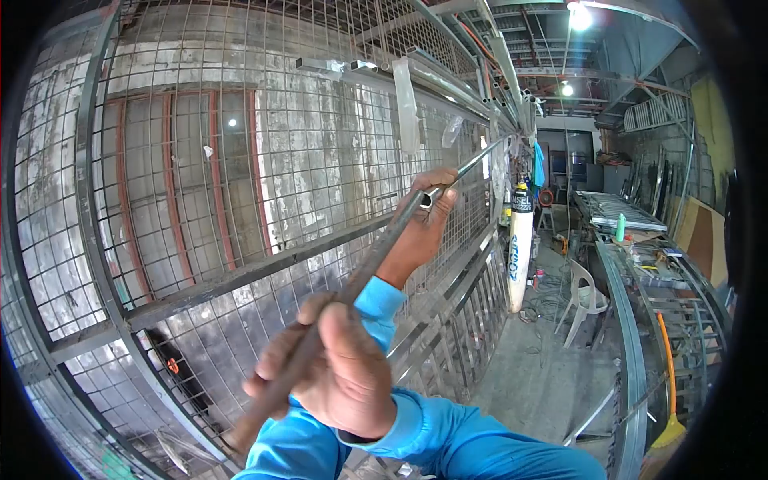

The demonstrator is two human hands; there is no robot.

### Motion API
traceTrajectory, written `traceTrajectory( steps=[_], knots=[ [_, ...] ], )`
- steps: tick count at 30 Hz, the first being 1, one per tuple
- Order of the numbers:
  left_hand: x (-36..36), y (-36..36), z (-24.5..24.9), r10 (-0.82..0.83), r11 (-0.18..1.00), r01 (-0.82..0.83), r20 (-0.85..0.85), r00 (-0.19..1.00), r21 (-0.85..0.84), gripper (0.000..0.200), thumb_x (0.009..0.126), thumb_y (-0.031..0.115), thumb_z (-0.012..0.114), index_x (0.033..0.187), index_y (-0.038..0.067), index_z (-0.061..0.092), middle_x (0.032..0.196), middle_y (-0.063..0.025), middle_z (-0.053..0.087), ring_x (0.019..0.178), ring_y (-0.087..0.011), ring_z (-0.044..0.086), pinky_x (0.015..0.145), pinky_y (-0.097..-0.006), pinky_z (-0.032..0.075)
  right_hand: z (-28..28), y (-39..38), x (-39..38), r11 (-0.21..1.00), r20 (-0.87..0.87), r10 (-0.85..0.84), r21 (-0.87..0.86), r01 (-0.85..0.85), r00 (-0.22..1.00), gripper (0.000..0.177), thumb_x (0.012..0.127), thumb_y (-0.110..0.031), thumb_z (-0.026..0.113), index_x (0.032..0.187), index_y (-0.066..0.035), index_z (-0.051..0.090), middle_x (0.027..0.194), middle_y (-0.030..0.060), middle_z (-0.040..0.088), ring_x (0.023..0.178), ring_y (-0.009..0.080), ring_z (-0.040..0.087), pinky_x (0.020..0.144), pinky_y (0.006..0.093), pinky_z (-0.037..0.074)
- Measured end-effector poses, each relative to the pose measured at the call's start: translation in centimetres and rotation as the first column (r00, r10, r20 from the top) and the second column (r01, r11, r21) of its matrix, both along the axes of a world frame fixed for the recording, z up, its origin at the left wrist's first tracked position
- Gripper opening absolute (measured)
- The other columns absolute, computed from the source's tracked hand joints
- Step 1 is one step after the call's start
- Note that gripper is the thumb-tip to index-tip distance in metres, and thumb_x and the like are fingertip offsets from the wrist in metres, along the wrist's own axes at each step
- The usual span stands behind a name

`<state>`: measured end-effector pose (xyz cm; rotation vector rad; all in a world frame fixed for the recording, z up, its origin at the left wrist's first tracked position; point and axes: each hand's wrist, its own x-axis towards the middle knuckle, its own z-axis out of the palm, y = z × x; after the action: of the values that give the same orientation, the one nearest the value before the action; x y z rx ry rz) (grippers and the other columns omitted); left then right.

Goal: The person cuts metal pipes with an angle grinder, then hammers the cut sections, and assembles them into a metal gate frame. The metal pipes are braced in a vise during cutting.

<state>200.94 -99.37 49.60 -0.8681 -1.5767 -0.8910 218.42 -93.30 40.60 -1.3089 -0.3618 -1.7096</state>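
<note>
Head view: metal rod (376, 254) held in both hands.
Its long axis is slanted up-right; the grip of the right hand (340, 380) is closed on the near end, that of the left hand (424, 228) farther up.

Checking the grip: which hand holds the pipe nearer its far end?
The left hand, arm stretched out beside the wire mesh; the right hand holds the pipe lower down, close to the camera.

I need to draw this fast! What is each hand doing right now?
Left hand: closed around the metal rod, farther up.
Right hand: closed around the same rod, nearer the camera.
</note>
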Motion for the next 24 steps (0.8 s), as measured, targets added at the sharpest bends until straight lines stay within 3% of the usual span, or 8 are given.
traceTrajectory(
  steps=[5,8,10,13,16,22,23,24],
  knots=[
    [-0.1,1.0,-0.8,-0.013,1.000,0.013,-0.001,1.000,0.020,0.023,0.101,0.026,0.059,0.114,0.007,0.057,0.122,-0.0100,0.061,0.111,-0.0190,0.056,0.098,-0.0354,0.045,2.5,-1.5,1.0,0.989,-0.027,-0.145,0.036,0.146,0.989,0.031,0.109,-0.037,0.031,0.122,-0.013,0.046,0.111,0.0205,0.065,0.106,0.0405,0.067,0.080,0.0459,0.061],
    [-0.5,0.4,-0.2,-0.072,0.993,0.074,-0.023,0.997,0.088,0.025,0.101,0.027,0.059,0.114,0.006,0.057,0.119,-0.0096,0.061,0.111,-0.0182,0.056,0.099,-0.0347,0.044,2.0,-0.9,-1.1,0.997,-0.154,0.026,0.075,-0.014,0.988,0.030,0.108,-0.038,0.034,0.118,-0.012,0.045,0.104,0.0194,0.066,0.101,0.0387,0.069,0.078,0.0435,0.060],
    [-0.3,-0.5,0.7,-0.014,0.991,0.021,-0.052,0.999,0.134,0.025,0.102,0.027,0.058,0.115,0.006,0.058,0.117,-0.0084,0.062,0.108,-0.0163,0.057,0.096,-0.0324,0.045,0.9,0.6,-2.0,0.967,-0.277,0.009,0.246,0.062,0.961,0.029,0.106,-0.039,0.041,0.112,-0.011,0.042,0.092,0.0162,0.066,0.085,0.0308,0.071,0.054,0.0341,0.055],
    [0.7,-1.0,1.8,0.147,0.966,-0.145,0.009,0.989,0.215,0.025,0.101,0.028,0.059,0.113,0.006,0.062,0.106,-0.0051,0.066,0.099,-0.0135,0.059,0.090,-0.0285,0.046,-1.0,2.3,-2.4,0.887,-0.403,-0.168,0.337,0.317,0.900,0.021,0.108,-0.030,0.040,0.113,-0.009,0.040,0.090,0.0162,0.065,0.083,0.0281,0.071,0.050,0.0307,0.052],
    [0.1,-3.2,4.0,0.098,0.974,-0.081,-0.073,0.992,0.213,0.027,0.100,0.030,0.060,0.109,0.005,0.066,0.102,-0.0058,0.069,0.098,-0.0136,0.062,0.089,-0.0295,0.049,-2.5,4.5,-5.2,0.854,-0.299,-0.477,0.062,0.516,0.826,0.022,0.109,-0.028,0.038,0.113,-0.006,0.040,0.087,0.0119,0.064,0.069,0.0137,0.065,0.050,0.0243,0.048],
    [0.1,-4.9,9.9,0.078,0.979,-0.038,-0.198,0.977,0.201,0.040,0.102,0.035,0.055,0.115,-0.001,0.063,0.116,-0.0133,0.065,0.105,-0.0225,0.063,0.094,-0.0366,0.050,-8.1,13.4,-15.7,0.056,-0.190,-0.978,0.132,0.990,0.081,0.025,0.107,-0.033,0.043,0.107,-0.007,0.044,0.075,0.0059,0.065,0.060,0.0088,0.058,0.050,0.0223,0.042],
    [1.1,-4.8,10.7,0.595,0.803,-0.552,-0.259,0.760,0.224,0.049,0.102,0.043,0.052,0.121,-0.001,0.063,0.119,-0.0162,0.065,0.106,-0.0278,0.063,0.094,-0.0409,0.049,-9.8,15.2,-17.4,-0.127,-0.268,-0.961,0.192,0.973,-0.073,0.025,0.107,-0.032,0.044,0.106,-0.007,0.045,0.072,0.0049,0.064,0.059,0.0085,0.058,0.050,0.0235,0.042],
    [0.8,-4.0,11.9,0.825,0.551,-0.705,-0.167,0.540,0.446,0.056,0.101,0.050,0.049,0.125,0.001,0.063,0.121,-0.0193,0.064,0.108,-0.0322,0.062,0.095,-0.0458,0.047,-11.7,16.8,-19.2,-0.251,-0.369,-0.916,0.231,0.940,-0.154,0.025,0.106,-0.031,0.046,0.104,-0.006,0.047,0.070,0.0060,0.063,0.058,0.0116,0.058,0.051,0.0261,0.043]
  ],
)
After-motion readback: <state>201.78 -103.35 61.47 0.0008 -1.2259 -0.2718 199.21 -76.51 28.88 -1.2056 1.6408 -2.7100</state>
